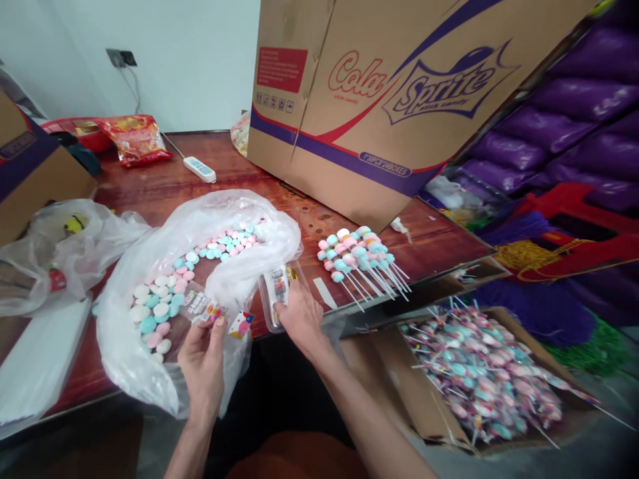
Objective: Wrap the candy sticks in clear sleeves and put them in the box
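Note:
My left hand (202, 359) pinches a small clear printed wrapper (204, 309) over the front of an open plastic bag (200, 266) full of pink, blue and white round candies (160, 306). Fingers of my right hand (299, 319) are closed on a stack of clear wrappers (277, 293) lying at the table's front edge, just right of the bag. A small pile of bare candy lollipops on white sticks (362, 259) lies on the wooden table (164, 186) to the right of my right hand.
A big Cola/Sprite cardboard box (379, 100) leans at the back right. Below the table edge, an open carton (479, 379) holds several wrapped lollipops. Another plastic bag (60, 253) and a cardboard box (30, 173) sit left. A power strip (200, 169) and snack packets (134, 138) lie behind.

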Tool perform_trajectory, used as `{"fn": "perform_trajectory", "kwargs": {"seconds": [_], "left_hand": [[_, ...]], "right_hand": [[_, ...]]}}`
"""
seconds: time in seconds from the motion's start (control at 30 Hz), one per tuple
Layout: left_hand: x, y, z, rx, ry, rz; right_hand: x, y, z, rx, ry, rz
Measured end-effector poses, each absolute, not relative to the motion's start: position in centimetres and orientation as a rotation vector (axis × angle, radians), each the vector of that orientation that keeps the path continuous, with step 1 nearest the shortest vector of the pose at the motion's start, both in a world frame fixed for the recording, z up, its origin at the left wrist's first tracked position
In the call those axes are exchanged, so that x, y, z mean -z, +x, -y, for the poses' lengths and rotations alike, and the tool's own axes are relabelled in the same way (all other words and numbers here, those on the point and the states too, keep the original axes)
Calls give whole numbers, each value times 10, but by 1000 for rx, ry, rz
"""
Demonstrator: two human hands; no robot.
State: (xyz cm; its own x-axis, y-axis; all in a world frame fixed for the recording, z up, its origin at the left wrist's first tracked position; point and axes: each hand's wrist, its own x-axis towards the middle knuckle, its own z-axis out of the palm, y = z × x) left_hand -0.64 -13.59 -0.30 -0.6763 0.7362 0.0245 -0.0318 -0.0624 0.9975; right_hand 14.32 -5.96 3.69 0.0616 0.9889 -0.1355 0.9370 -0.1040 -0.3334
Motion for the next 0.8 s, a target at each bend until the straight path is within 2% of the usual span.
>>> {"fn": "perform_trajectory", "kwargs": {"seconds": [0.2,0.37,0.8], "left_hand": [[12,-6,135,-1763,748,-1683],[14,-6,133,-1777,748,-1676],[25,-12,137,-1778,795,-1654]], "right_hand": [[-30,131,75,-188,-2034,2143],[-26,129,81,-63,-2027,2170],[-22,134,78,-93,-1927,2097]]}}
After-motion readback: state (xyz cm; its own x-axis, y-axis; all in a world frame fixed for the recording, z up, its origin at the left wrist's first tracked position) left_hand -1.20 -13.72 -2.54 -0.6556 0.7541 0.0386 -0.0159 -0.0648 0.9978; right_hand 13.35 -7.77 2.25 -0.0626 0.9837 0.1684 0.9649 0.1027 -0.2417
